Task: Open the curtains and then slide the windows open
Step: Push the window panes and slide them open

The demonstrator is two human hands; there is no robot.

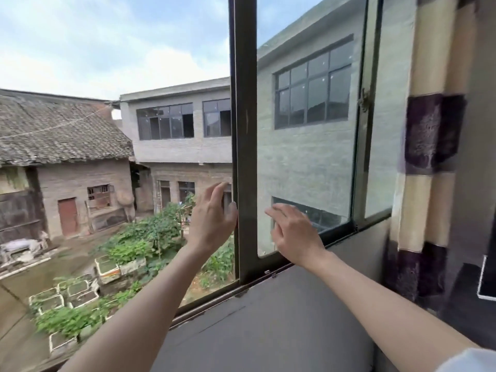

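The sliding window sash has a dark upright frame and tinted glass; it stands right of centre, overlapping a second pane near the latch. Left of it the opening shows the yard with no tint. My left hand is at the sash's left edge, thumb against the frame, fingers loosely spread and gripping nothing. In front of the lower glass, my right hand has relaxed, straight fingers; whether it touches the glass I cannot tell. The cream and purple striped curtain hangs gathered at the far right.
A grey sill runs below the window, with the dark bottom track along its outer edge. A dark object with a white edge sits at the far right beside the curtain. Outside are brick houses and a garden.
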